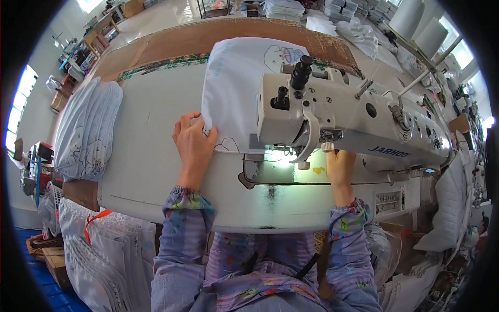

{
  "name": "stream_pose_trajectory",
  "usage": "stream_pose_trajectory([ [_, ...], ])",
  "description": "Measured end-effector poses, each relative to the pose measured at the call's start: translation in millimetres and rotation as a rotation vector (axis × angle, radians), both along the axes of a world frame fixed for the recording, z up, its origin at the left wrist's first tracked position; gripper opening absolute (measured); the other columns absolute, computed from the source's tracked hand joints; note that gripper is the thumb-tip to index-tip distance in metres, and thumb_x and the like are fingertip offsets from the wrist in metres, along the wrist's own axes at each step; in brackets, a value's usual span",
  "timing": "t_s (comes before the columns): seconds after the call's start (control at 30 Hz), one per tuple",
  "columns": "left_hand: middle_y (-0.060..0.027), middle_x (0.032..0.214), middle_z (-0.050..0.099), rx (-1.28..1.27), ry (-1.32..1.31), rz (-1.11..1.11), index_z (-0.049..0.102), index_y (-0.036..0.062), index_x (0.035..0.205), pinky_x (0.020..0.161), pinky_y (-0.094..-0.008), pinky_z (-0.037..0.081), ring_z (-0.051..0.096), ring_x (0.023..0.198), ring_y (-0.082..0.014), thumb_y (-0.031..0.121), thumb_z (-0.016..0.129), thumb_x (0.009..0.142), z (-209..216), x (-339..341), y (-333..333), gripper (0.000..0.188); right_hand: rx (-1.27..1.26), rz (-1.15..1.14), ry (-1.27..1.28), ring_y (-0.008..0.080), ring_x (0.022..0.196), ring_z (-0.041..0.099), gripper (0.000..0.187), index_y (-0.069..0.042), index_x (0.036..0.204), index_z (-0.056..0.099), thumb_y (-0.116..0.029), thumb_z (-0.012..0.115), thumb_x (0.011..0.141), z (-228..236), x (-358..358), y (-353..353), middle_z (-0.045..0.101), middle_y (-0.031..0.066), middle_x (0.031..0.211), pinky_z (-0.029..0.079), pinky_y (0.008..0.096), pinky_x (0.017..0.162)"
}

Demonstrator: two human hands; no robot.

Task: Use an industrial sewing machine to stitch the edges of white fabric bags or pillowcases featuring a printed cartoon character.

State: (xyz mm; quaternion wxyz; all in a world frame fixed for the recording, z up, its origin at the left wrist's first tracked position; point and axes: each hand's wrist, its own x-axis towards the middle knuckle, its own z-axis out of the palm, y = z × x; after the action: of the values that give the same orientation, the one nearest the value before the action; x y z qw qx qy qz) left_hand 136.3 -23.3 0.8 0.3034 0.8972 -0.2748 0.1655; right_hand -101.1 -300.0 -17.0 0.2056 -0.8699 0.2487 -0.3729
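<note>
A white quilted-looking fabric piece [234, 88] with rounded corners and printed line drawings lies flat on the sewing table. Its right part runs under the head of a white industrial sewing machine [312, 109], whose lamp lights the needle area. My left hand [191, 145] rests at the fabric's lower left edge, fingers spread and slightly bent, the thumb on the cloth. Behind the machine arm, my right hand [341, 167] reaches in just right of the needle area. The arm hides its fingertips, so I cannot see whether they hold anything.
A stack of similar printed fabric pieces [89, 130] lies at the table's left end. More white pieces [112, 255], tied with a red strip, hang below it. Thread cones [408, 18] stand at the upper right. White bundles [283, 9] sit on the floor beyond the table.
</note>
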Motion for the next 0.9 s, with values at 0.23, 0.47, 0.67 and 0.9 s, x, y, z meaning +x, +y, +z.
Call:
stream_pose_trajectory([
  [0.23, -0.0093, 0.129, 0.063, -0.005, -0.008, -0.002, 0.07, -0.0004, 0.084, 0.105, -0.048, 0.039, 0.054, 0.123, -0.0346, 0.018, 0.079, 0.081, -3, -3, 4, 0.021, 0.071, -0.002, 0.027, 0.0365, 0.082, 0.063, 0.018, 0.005, 0.101, 0.065, -0.009, 0.07, 0.091, 2, 1, 0, 0.066, 0.0179, 0.089, 0.05, 0.0464, 0.077],
  [0.47, -0.0143, 0.121, 0.065, -0.081, 0.0, -0.001, 0.068, -0.0036, 0.094, 0.095, -0.0466, 0.048, 0.059, 0.113, -0.0344, 0.015, 0.077, 0.084, 2, -12, 8, 0.023, 0.026, -0.007, -0.042, 0.0318, 0.069, 0.059, 0.015, 0.005, 0.091, 0.06, -0.007, 0.068, 0.089, -1, 2, 1, 0.06, 0.0157, 0.076, 0.047, 0.0448, 0.068],
  [0.67, -0.0137, 0.109, 0.07, -0.761, 0.564, -0.076, 0.061, 0.0, 0.127, 0.075, -0.0376, 0.055, 0.064, 0.085, -0.0188, 0.007, 0.074, 0.087, 16, -19, -32, 0.043, 0.101, -0.031, 0.006, 0.0289, 0.063, 0.053, 0.015, 0.005, 0.091, 0.058, -0.007, 0.067, 0.09, 5, -5, -9, 0.052, 0.0126, 0.069, 0.043, 0.0446, 0.063],
  [0.9, -0.0221, 0.115, 0.072, -0.367, 0.135, -0.213, 0.075, 0.0069, 0.118, 0.098, -0.0418, 0.053, 0.067, 0.112, -0.0411, -0.007, 0.057, 0.077, 23, 27, -14, 0.047, 0.011, -0.033, 0.029, 0.0476, 0.1, 0.062, 0.034, 0.009, 0.109, 0.064, -0.021, 0.07, 0.096, -25, 20, -6, 0.066, 0.0304, 0.103, 0.048, 0.0525, 0.088],
])
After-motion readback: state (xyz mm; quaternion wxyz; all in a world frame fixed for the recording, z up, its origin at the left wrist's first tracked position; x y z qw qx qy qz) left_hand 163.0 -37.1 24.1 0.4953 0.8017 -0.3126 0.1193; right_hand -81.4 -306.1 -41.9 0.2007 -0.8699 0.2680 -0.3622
